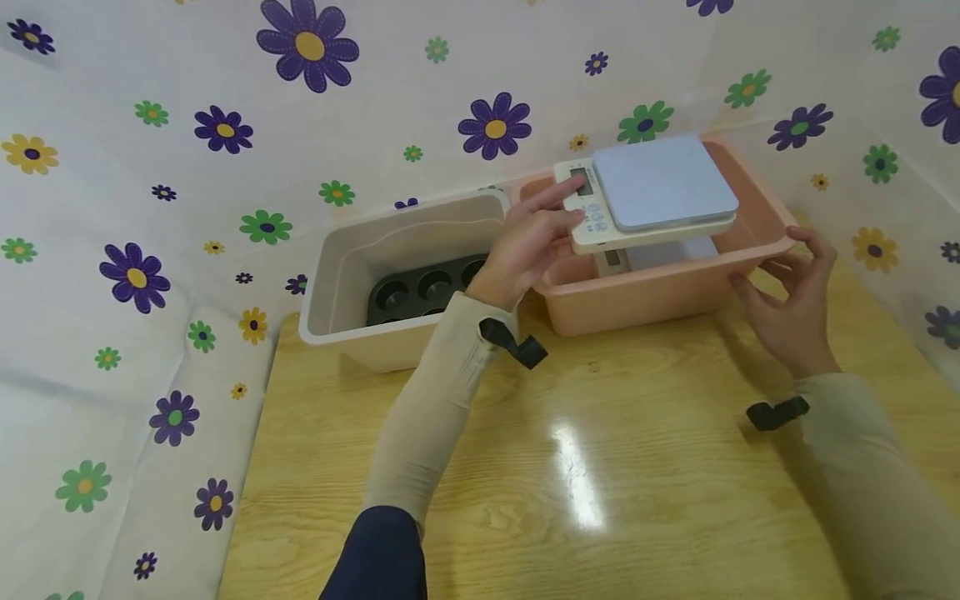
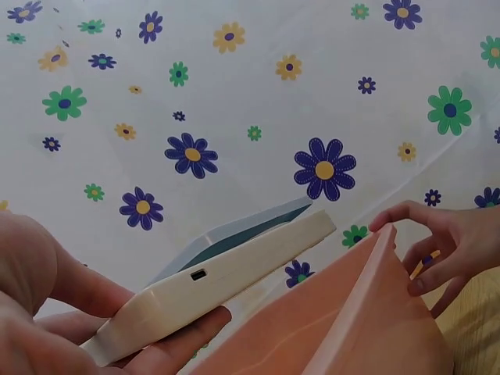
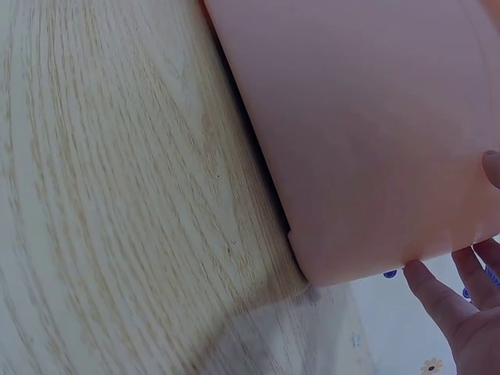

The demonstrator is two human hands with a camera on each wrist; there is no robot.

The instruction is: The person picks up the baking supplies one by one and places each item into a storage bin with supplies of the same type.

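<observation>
My left hand [image 1: 521, 250] grips a white digital kitchen scale [image 1: 663, 185] by its display end, thumb above and fingers beneath in the left wrist view. The scale is held over a pink plastic bin [image 1: 637, 302], its pale platform facing up. Inside the bin, partly hidden under the held scale, lies a second white object with a small display [image 1: 675, 252]. At the bin's right front corner, my right hand [image 1: 795, 308] holds the rim, forefinger over the edge and thumb against the front wall. Fingers of that hand [image 3: 457, 312] also show in the right wrist view.
Left of the pink bin stands a cream bin [image 1: 390, 340] with a dark muffin tin [image 1: 412, 292] inside. Both bins sit at the back of a wooden table [image 1: 525, 475], against a flower-printed wall covering [image 1: 420, 92].
</observation>
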